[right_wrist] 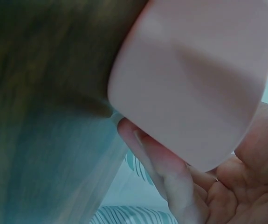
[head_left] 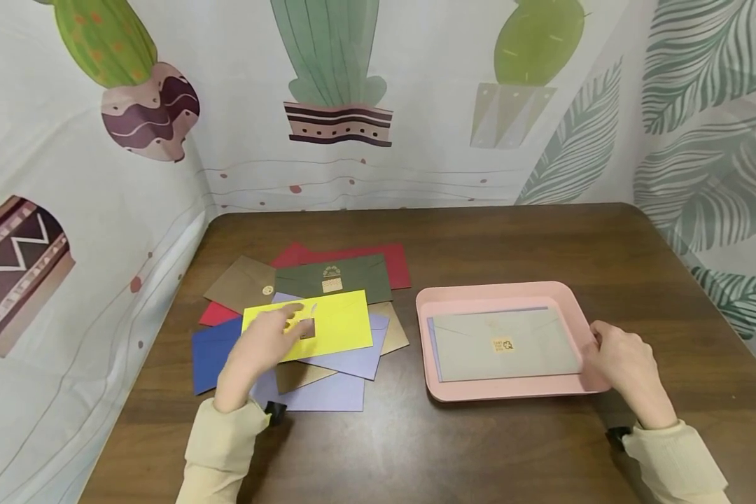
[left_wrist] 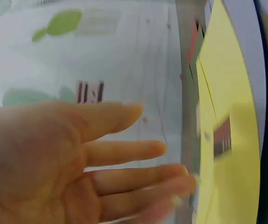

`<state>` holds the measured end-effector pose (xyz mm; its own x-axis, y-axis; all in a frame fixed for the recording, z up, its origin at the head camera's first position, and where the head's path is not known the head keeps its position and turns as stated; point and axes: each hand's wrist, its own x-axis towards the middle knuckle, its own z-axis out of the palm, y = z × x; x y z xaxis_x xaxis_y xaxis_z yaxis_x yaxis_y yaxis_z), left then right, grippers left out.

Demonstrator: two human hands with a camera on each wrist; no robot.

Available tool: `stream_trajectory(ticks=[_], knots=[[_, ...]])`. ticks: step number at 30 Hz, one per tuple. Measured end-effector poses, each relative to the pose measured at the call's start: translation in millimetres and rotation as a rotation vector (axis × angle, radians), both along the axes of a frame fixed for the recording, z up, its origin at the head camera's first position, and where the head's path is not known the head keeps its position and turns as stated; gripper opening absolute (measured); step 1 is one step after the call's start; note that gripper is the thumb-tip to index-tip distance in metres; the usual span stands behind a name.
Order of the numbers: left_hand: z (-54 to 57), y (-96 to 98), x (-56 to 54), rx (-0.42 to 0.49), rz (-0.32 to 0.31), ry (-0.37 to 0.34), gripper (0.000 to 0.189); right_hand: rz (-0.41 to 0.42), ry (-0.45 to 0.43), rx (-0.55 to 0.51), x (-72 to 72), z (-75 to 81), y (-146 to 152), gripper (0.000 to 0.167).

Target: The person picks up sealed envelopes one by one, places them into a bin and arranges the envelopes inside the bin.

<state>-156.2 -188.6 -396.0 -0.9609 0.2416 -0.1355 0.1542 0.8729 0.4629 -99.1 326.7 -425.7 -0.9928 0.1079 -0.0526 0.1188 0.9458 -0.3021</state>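
My left hand [head_left: 266,341] hovers at the left part of a bright yellow envelope [head_left: 340,324], which lies uppermost on a loose pile of envelopes. In the left wrist view its fingers are extended, with nothing between them. My right hand [head_left: 626,360] grips the right rim of a pink tray [head_left: 505,292]; in the right wrist view its fingers [right_wrist: 164,156] curl against the tray's outer side. Inside the tray lies a pale grey envelope [head_left: 466,350] with a small gold label, over a lavender one [head_left: 433,343] that shows along its edges.
Around the yellow envelope spread a dark green envelope [head_left: 359,269], red [head_left: 398,262] and blue ones [head_left: 211,357], a brown one [head_left: 242,283], and lavender ones [head_left: 334,395]. They lie on a dark wooden table [head_left: 378,455]. A cactus-print cloth [head_left: 428,161] hangs behind it.
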Motion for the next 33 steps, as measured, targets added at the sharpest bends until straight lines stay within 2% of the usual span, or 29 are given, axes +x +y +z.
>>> stream_trajectory(ticks=[2,4,7,11,19,24,28,33], knots=[[-1.1,-12.1,-6.7,0.005,0.086,0.06,0.041,0.003,0.007,-0.002,-0.1,-0.5,0,0.019],[-4.9,-24.7,-12.4,0.008,0.166,0.082,0.038,0.002,0.004,-0.002,-0.1,-0.4,0,0.02],[-11.1,-41.2,-16.6,-0.004,0.269,0.057,0.04,-0.002,-0.003,-0.001,0.1,0.3,-1,0.019],[-17.5,-54.3,-18.8,-0.043,0.346,0.003,0.049,-0.005,0.008,-0.001,0.2,1.1,-1,0.016],[-25.4,-63.1,-22.9,-0.086,0.414,-0.106,0.082,0.014,0.021,-0.005,-0.3,-2.6,1,0.019],[-31.9,-65.0,-27.8,-0.123,0.411,-0.166,0.105,0.013,0.023,-0.009,-0.5,-3.1,1,0.018],[-36.7,-62.2,-32.1,-0.141,0.423,-0.199,0.107,0.005,0.015,-0.009,0.0,-2.7,0,0.019],[-36.7,-57.8,-35.9,-0.106,0.435,-0.217,0.105,-0.009,0.004,-0.006,-0.6,-1.9,0,0.022]])
